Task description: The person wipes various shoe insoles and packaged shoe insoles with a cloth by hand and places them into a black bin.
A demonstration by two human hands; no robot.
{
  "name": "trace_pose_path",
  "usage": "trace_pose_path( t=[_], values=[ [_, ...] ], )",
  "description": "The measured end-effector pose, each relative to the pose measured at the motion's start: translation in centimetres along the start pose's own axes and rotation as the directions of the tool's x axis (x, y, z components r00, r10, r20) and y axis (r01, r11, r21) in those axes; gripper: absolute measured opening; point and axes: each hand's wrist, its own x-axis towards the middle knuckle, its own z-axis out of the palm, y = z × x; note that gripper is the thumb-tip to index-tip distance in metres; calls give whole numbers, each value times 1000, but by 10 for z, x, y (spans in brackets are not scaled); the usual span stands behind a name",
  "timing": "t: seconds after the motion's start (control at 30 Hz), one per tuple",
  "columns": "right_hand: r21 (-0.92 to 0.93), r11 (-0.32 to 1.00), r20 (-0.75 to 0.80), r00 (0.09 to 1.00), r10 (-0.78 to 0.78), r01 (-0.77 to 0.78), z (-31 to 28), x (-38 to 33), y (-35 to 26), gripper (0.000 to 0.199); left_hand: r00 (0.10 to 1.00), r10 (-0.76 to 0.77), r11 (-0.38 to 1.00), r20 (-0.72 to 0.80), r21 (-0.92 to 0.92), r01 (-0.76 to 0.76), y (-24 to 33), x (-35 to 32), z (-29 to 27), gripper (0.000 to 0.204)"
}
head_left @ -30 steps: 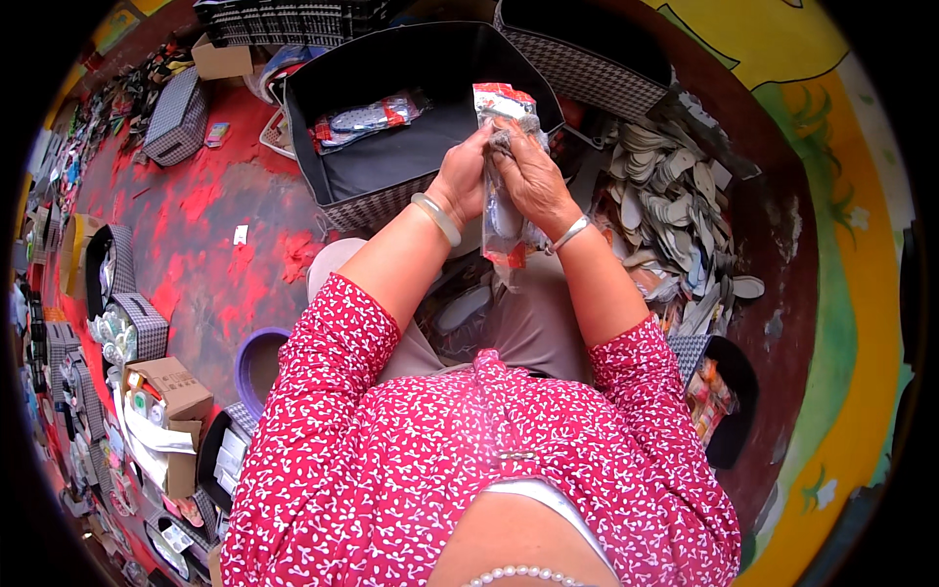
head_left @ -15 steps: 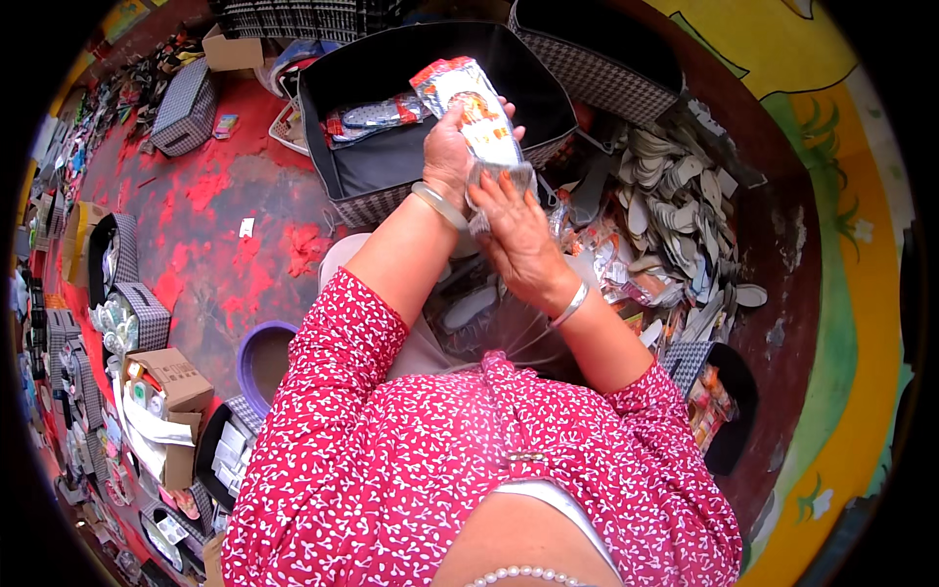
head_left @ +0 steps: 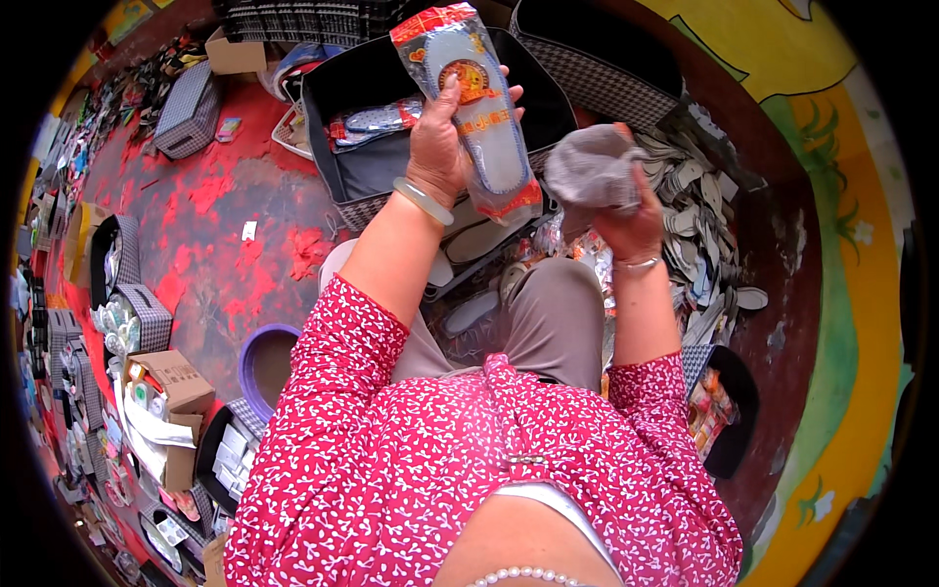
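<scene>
My left hand [head_left: 439, 147] grips a clear plastic pack of insoles [head_left: 494, 147], pale with a blue edge, red at both ends of the wrapper and printed in orange. The pack is tilted, its upper end leaning left above a black-lined fabric box [head_left: 342, 83]. Inside that box lie more wrapped insoles [head_left: 377, 117]. To the right, my right hand [head_left: 631, 223] is closed on a crumpled grey cloth [head_left: 593, 168], held apart from the pack. Beneath and beyond the right hand spreads a heap of loose pale insoles [head_left: 690, 220].
Another houndstooth box [head_left: 597, 73] stands at the far right, against the wall side. A purple-rimmed tub [head_left: 256, 367] sits left of my knees. Cardboard boxes [head_left: 176, 382] and houndstooth bins [head_left: 147, 315] line the left. A bin of orange packets [head_left: 738, 426] is at the right.
My right hand has moved off the pack to the right with the grey cloth. My left hand has tipped the pack, and its printed face shows more fully.
</scene>
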Motion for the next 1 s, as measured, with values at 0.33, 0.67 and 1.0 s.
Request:
trace_pose_path(
  t=[0.33,0.67,1.0],
  values=[
    [-386,817,-146,903,404,-428,22,26,59,46,995,100,964,-27,251,-90,-15,-9,15,37],
    [-350,752,-235,829,507,-559,19,8,59,24,981,140,979,-132,165,-117,-21,-11,8,34],
    [-384,760,-305,849,431,-524,41,-15,56,25,968,153,984,-199,120,-131,-17,-5,-3,34]
  ],
)
